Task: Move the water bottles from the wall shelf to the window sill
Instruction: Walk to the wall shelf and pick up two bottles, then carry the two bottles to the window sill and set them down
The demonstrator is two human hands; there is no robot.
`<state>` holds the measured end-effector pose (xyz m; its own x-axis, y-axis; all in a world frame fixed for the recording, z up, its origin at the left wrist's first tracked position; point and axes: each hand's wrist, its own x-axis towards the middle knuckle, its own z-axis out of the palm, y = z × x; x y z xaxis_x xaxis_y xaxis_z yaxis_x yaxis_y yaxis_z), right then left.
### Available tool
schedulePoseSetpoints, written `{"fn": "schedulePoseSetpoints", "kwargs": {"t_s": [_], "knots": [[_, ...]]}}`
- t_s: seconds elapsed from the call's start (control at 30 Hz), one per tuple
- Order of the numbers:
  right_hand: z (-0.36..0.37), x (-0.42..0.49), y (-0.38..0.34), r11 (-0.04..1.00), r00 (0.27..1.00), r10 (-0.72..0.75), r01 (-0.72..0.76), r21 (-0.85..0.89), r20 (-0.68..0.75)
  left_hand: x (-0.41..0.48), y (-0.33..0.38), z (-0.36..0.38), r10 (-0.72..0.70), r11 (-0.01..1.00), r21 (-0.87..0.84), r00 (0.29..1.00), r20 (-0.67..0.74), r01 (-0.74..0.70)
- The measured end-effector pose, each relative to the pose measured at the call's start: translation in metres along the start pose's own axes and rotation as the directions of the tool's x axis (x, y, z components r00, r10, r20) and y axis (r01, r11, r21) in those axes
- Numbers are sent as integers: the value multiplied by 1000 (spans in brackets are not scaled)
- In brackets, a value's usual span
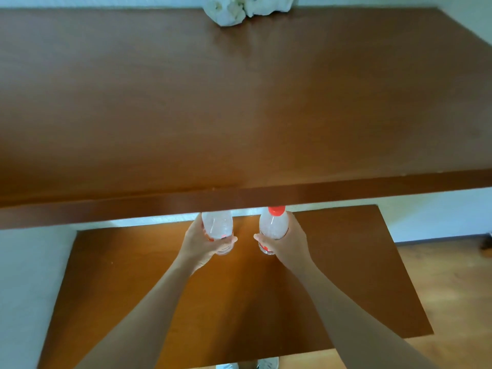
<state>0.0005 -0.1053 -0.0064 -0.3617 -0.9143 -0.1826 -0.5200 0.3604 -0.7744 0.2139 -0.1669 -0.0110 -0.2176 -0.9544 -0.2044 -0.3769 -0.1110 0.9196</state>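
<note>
Two brown wooden shelves fill most of the frame. Upper shelf [239,102] spans the whole top half, full width; lower shelf [239,302] sits in the bottom centre, partly hidden under the upper one's front edge. White wall [26,275] at lower left; wood floor [452,302] at lower right. Crumpled white cloth [247,8] lies at the top centre, on the back of the upper shelf.

Both forearms reach up from the bottom edge. Left hand [202,242] is wrapped around the left bottle [217,226], cap hidden by the shelf edge. Right hand [286,241] is wrapped around the right bottle [273,226], red cap [277,210] showing. Both bottles upright over the lower shelf, centre frame, near each other but apart; contact with the shelf cannot be told.
</note>
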Motion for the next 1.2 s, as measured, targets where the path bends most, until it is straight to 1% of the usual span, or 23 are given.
{"fn": "schedulePoseSetpoints", "kwargs": {"t_s": [0.13, 0.27, 0.33, 0.43, 0.53, 0.63, 0.77, 0.87, 1.0, 1.13, 1.2], "knots": [[-8, -8, -10, 997, 996, -71, 70, -28, -53, -17, 21, -1, 41, 999, -30, 998, -47, -42], [-22, -24, -25, 987, 986, -144, 149, 57, -88, -41, 48, -1, 70, 995, -58, 993, -98, -76], [-32, -33, -37, 981, 980, -167, 176, 78, -111, -55, 63, -4, 104, 993, -45, 987, -123, -110], [-48, -47, -55, 973, 966, -174, 199, 115, -191, -76, 86, -7, 175, 984, 5, 970, -170, -177], [-64, -61, -68, 965, 948, -176, 219, 143, -266, -95, 106, -9, 190, 980, -14, 951, -243, -200], [-74, -74, -76, 959, 940, -198, 244, 142, -279, -106, 118, -9, 193, 978, -27, 940, -281, -209], [-77, -86, -84, 949, 933, -209, 266, 170, -294, -115, 118, -12, 213, 973, -22, 933, -288, -229], [-69, -92, -89, 940, 932, -233, 289, 183, -279, -125, 116, -21, 175, 978, -56, 933, -314, -202], [-45, -100, -101, 931, 932, -295, 330, 157, -210, -141, 106, -46, 124, 982, -86, 920, -372, -168], [-10, -109, -125, 904, 928, -354, 372, 209, -119, -167, 93, -80, 72, 984, -113, 890, -450, -137], [9, -115, -137, 893, 925, -377, 376, 249, -46, -183, 85, -98, 59, 986, -108, 869, -491, -128]]}}
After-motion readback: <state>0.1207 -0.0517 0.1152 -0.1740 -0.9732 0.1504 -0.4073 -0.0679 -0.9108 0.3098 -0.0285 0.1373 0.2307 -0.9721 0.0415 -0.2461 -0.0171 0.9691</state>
